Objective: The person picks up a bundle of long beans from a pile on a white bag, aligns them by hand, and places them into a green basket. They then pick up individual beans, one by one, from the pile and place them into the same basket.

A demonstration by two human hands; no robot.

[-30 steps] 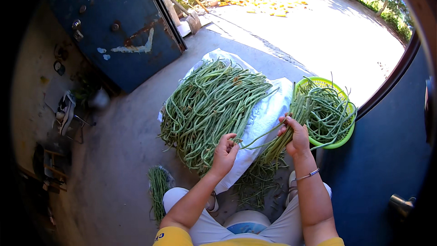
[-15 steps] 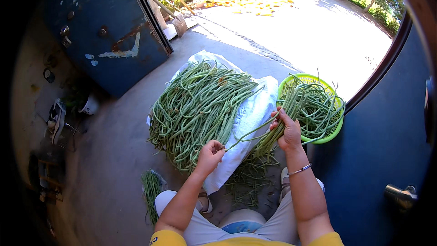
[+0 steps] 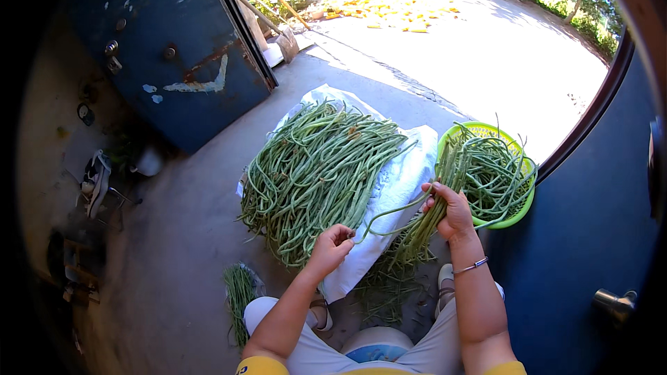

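A bundle of long green beans (image 3: 432,226) is gripped in my right hand (image 3: 451,214), its lower ends hanging toward the floor. Between the fingertips of my left hand (image 3: 329,250) I pinch the end of a single long bean (image 3: 379,217), which curves across to the bundle. Left of it, a large heap of long beans (image 3: 313,173) lies on a white sack (image 3: 403,167). Beside my right hand stands a bright green plastic basket (image 3: 526,206) with more long beans (image 3: 493,173) inside.
Bean scraps (image 3: 385,295) litter the floor between my feet. A bunch of thin green stalks (image 3: 240,298) lies by my left knee. A blue metal door (image 3: 174,48) stands at the left, another door panel (image 3: 577,236) at the right. Yellow corn cobs (image 3: 389,12) are spread outside.
The whole view has shifted slightly, so things sit lower and further right. The single bean between my hands now bows upward more. Both hands keep their hold.
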